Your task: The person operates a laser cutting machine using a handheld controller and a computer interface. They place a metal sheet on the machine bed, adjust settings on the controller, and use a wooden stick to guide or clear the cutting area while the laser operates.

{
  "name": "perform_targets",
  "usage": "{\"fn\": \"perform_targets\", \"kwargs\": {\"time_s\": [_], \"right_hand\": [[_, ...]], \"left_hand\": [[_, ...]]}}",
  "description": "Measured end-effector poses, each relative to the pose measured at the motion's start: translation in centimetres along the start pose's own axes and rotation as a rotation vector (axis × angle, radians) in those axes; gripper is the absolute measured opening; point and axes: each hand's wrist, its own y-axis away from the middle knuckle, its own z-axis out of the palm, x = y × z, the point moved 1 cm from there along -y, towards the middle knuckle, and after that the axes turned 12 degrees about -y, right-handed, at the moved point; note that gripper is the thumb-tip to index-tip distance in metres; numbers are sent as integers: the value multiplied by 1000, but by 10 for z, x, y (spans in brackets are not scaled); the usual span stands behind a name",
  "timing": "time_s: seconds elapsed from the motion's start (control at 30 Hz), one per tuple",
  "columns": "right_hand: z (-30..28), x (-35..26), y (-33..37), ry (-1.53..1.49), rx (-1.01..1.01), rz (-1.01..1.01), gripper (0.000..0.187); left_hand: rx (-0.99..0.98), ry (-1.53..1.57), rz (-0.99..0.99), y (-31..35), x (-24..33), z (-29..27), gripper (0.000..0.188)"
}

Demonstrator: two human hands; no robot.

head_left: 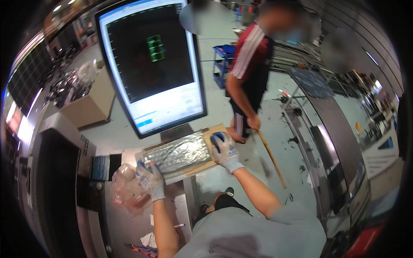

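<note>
A long flat thing wrapped in shiny clear plastic (178, 153), with rows like a keyboard's keys, lies on a cardboard sheet (206, 166) below the monitor. My left hand (150, 179), in a grey-white glove with blue fingertips, is at its left end with fingers apart. At the right end my right hand (225, 151), gloved alike, is curved palm-down over the cardboard. Whatever lies beneath its fingers is hidden, and the blue there may be only the glove's coating. A large upright monitor (152, 69) shows a green grid shape on black.
A crumpled pinkish plastic bag (127, 189) sits beside my left hand. Orange-handled pliers (144, 250) and a white pen (180, 225) lie on the metal surface. Beyond the monitor, a person (254, 73) holds a long wooden stick (272, 159). A blue cart (223, 64) stands behind; a metal frame table (327, 120) is at right.
</note>
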Motion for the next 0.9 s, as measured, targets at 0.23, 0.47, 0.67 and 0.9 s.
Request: {"fn": "perform_targets", "kwargs": {"time_s": [0.23,0.47,0.67,0.9], "right_hand": [[-1,-2,0,22,2,-21,49],[-2,-5,-2,-4,11,-39,49],[-2,-7,-3,52,-29,41,54],[-2,-4,-5,-19,-30,42,50]], "left_hand": [[3,31,6,-3,4,-8,58],[25,48,1,-2,3,-6,61],[15,-10,-6,-1,0,-1,63],[35,31,16,-1,1,-2,63]]}}
